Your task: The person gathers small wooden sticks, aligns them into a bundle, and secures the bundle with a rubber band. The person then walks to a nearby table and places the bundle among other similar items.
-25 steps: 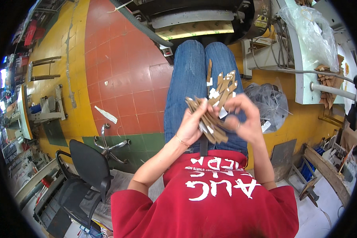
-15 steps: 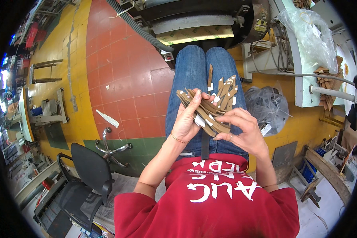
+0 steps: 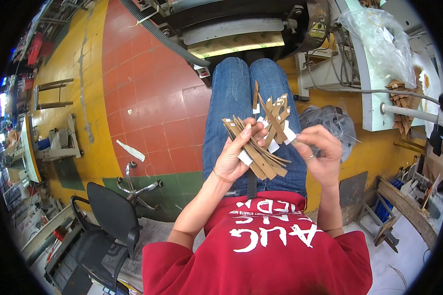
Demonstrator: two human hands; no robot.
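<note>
The left hand is clamped round a fanned bundle of brown card strips, held above the lap. The right hand pinches one end of another small bunch of strips, which crosses just over the bundle. Below both, blue jeans; beyond the knees, a machine

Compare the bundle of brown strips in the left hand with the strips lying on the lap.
The bundle in the left hand is stacked tight and gripped; the loose strips on the lap lie fanned and crossed. The bundle looks thicker, the lap strips fewer. Both are brown cardboard with white tabs.
</note>
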